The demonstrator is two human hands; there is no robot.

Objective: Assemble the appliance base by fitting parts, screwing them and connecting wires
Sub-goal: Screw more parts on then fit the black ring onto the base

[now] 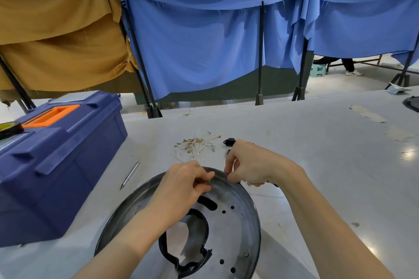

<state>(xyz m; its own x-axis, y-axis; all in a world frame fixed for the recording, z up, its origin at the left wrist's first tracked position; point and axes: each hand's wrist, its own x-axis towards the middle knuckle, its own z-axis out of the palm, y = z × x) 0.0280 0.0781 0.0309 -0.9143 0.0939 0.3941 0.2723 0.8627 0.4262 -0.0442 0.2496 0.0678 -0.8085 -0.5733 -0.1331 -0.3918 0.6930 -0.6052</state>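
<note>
Both hands are up at the far rim of the base [240,229], a round metal dish lying on the white table [317,165] right in front of the person. The left hand [186,184] reaches in over the dish with its fingers curled tight, pinching a small part [203,181] just inside the rim (brownish, too small to name). The right hand [251,163] comes in from outside the dish, and its thumb and forefinger nip the rim itself while the other fingers fold under. Something dark pokes out beneath that palm, and I can't tell what it is.

A black ring [205,225] sits in the middle of the dish around a big cut-out, with a slot and several round holes in the metal beside it.

Just beyond the hands lies a loose tangle of wires [196,146], pale leads with brass-coloured ends. A small black socket [229,142] lies next to them, close to the right hand's knuckles. A slim metal tool [130,174] lies to the left of the dish, apart from it. Further left stands a blue toolbox [56,165] with an orange handle and its lid down, and a tape roll [9,128] rests on top at the frame edge.

Behind the table, blue cloth [204,41] and brown cloth [56,41] hang over dark frames.
</note>
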